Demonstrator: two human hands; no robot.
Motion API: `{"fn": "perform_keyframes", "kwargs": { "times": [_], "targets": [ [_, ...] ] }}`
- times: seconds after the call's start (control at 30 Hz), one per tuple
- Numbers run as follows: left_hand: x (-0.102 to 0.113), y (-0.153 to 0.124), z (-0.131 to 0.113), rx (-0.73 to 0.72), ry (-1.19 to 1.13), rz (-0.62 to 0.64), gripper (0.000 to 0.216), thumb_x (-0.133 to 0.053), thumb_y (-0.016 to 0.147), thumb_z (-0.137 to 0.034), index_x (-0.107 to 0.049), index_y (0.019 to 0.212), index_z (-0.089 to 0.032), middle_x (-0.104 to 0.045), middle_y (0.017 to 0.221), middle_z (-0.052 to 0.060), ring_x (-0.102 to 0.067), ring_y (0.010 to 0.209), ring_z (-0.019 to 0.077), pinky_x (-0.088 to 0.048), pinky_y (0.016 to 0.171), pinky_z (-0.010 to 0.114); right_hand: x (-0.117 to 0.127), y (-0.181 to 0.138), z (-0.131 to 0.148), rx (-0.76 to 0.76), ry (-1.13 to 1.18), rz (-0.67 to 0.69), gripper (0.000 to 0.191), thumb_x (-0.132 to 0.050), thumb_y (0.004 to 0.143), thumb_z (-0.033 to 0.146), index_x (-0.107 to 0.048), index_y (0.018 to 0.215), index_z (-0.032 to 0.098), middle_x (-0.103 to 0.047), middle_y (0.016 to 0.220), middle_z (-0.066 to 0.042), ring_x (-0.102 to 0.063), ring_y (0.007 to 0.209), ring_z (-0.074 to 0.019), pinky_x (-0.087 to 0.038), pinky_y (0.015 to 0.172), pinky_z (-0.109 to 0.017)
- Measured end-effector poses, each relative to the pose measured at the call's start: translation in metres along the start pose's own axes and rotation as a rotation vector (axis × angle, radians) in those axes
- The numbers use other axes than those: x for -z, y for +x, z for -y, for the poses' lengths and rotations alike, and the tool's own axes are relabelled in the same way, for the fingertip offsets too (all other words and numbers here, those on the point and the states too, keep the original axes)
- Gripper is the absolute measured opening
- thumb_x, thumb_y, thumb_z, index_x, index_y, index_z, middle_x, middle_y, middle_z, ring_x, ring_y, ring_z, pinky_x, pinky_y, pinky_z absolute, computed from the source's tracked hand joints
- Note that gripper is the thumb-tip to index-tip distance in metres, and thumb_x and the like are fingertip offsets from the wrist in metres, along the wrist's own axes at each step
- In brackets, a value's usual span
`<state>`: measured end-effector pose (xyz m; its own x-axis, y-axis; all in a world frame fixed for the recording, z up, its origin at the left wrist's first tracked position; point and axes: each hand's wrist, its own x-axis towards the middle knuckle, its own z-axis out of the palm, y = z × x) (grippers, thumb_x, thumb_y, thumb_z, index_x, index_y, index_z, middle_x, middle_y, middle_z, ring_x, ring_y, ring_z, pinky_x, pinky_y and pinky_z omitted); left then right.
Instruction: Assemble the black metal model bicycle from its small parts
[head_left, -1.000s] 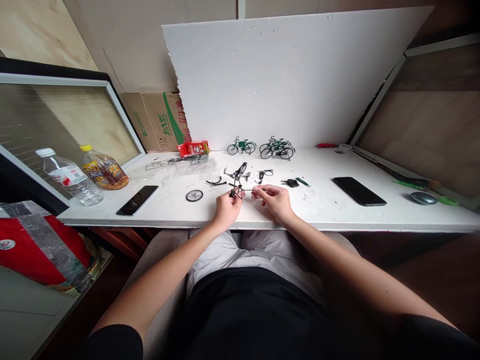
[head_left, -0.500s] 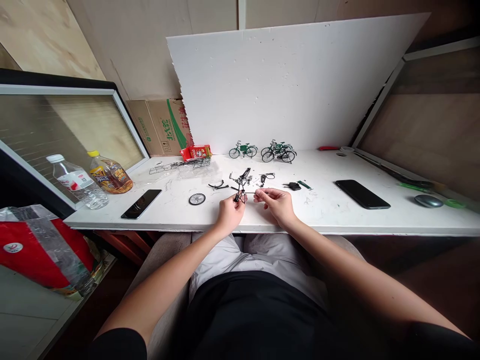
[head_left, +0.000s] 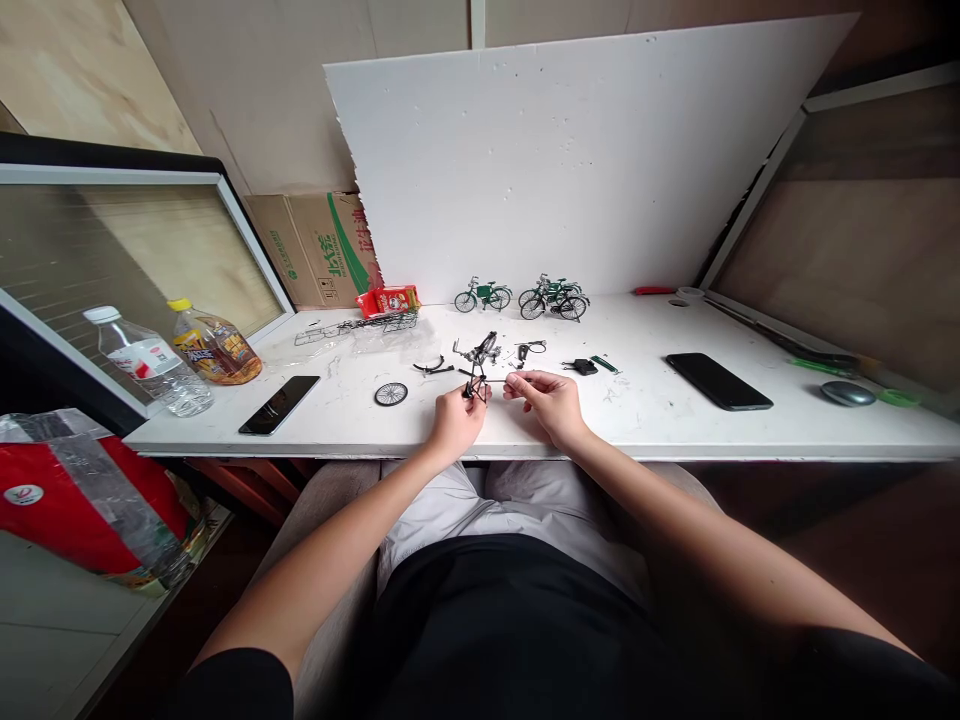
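- Grips the frame (head_left: 478,383) in the left hand (head_left: 456,418), closed on its near end, over the front part of the table (head_left: 630,425).
- Pinches a thin rod (head_left: 496,380) between thumb and fingers of the right hand (head_left: 553,405), aimed leftward at the frame; too small to tell whether touching it.
- Has a loose wheel (head_left: 391,394) lying flat left of the left hand, with a curved piece (head_left: 432,368) farther back.
- Has a black piece (head_left: 583,367) past the right hand, with a green strip (head_left: 604,364) just beside it.
- Has one phone (head_left: 280,404) well to the left, another phone (head_left: 718,381) to the right, and a mouse (head_left: 847,393) beyond that one.
- Has a green bike (head_left: 482,296) standing at the back, near a cluster of bikes (head_left: 555,298), before a white board (head_left: 585,170).
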<state>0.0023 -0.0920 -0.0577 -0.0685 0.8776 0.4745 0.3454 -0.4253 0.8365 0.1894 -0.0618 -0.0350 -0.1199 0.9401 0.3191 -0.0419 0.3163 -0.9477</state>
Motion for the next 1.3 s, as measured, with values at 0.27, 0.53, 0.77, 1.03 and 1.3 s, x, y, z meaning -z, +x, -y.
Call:
{"fn": "perform_keyframes", "kwargs": {
  "times": [0.27, 0.53, 0.77, 1.03, 1.3],
  "targets": [
    [0.0008, -0.0009, -0.0017, 0.006, 0.003, 0.01, 0.014, -0.064, 0.093, -0.016, -0.075, 0.1, -0.014, -0.082, 0.106, 0.018, -0.082, 0.094, 0.0283, -0.065, 0.087, 0.037, 0.0007, 0.0006, -0.0012, -0.006, 0.009, 0.004, 0.047, -0.083, 0.081, 0.063, -0.083, 0.095, 0.019, -0.082, 0.087, -0.01, -0.077, 0.082, -0.025, -0.052, 0.057, -0.03],
    [0.0008, 0.0004, -0.0018, -0.009, 0.003, -0.003, 0.014, -0.061, 0.095, -0.016, -0.075, 0.097, -0.015, -0.083, 0.103, 0.017, -0.082, 0.093, 0.0265, -0.065, 0.087, 0.036, 0.0006, 0.0009, -0.0057, 0.025, 0.014, 0.033, 0.064, -0.068, 0.09, 0.074, -0.08, 0.117, 0.017, -0.083, 0.099, -0.014, -0.08, 0.095, -0.0284, -0.058, 0.062, -0.032],
    [0.001, 0.0003, -0.0009, -0.015, -0.009, -0.017, 0.015, -0.061, 0.096, -0.016, -0.075, 0.097, -0.015, -0.083, 0.103, 0.016, -0.082, 0.094, 0.0261, -0.064, 0.09, 0.036, 0.0005, 0.0025, -0.0069, -0.008, -0.01, 0.035, 0.061, -0.071, 0.088, 0.073, -0.081, 0.111, 0.018, -0.083, 0.099, -0.013, -0.079, 0.091, -0.0287, -0.057, 0.059, -0.032],
    [0.0015, -0.0001, -0.0044, -0.002, 0.011, -0.049, 0.019, -0.059, 0.097, -0.014, -0.075, 0.108, -0.014, -0.082, 0.113, 0.017, -0.081, 0.098, 0.0259, -0.064, 0.087, 0.034, -0.002, 0.0007, -0.0055, -0.014, -0.1, 0.072, 0.058, -0.073, 0.084, 0.075, -0.079, 0.089, 0.018, -0.08, 0.084, -0.013, -0.072, 0.067, -0.0233, -0.051, 0.05, -0.032],
    [0.0012, 0.0007, -0.002, -0.014, -0.003, -0.062, 0.019, -0.058, 0.098, -0.013, -0.075, 0.106, -0.015, -0.082, 0.113, 0.016, -0.081, 0.099, 0.0257, -0.063, 0.09, 0.034, -0.0024, -0.0002, -0.0051, -0.011, -0.075, 0.067, 0.056, -0.072, 0.087, 0.073, -0.078, 0.087, 0.017, -0.08, 0.084, -0.012, -0.073, 0.07, -0.0222, -0.054, 0.053, -0.03]
  ]
}}
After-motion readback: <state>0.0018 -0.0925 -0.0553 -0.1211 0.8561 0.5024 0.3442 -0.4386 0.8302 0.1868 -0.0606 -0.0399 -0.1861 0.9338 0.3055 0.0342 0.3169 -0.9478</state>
